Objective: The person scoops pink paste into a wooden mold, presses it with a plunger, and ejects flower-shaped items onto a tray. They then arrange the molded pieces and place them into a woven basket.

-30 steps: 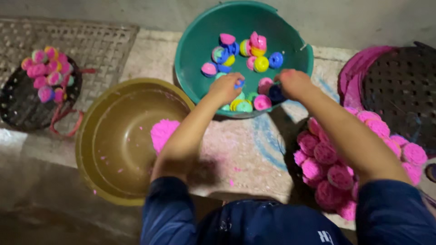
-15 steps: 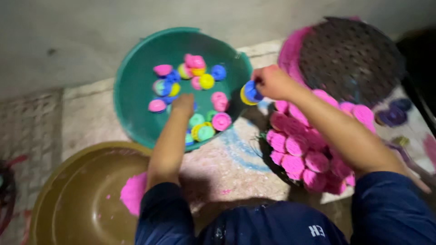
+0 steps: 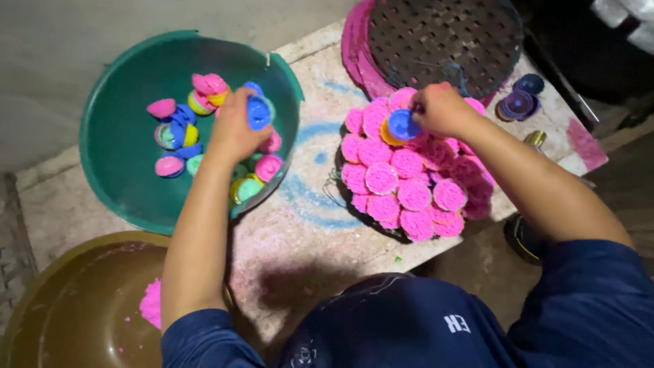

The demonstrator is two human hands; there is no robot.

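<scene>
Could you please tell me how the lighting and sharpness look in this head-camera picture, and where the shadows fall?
In the head view, light is dim and uneven: the pink moulded discs and green basin are well lit, while the top right corner falls to black. The left hand and right hand look slightly soft. A dark shadow lies on the stained table near the person's body.

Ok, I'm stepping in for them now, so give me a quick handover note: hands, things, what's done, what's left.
Left hand: over the green basin, holding a blue mould piece.
Right hand: pressing a blue and yellow mould onto the pile of pink cakes on the dark tray.
Done: many pink cakes already laid out.
Left: pink powder remains in the brown basin; loose coloured moulds lie in the green basin.
</scene>
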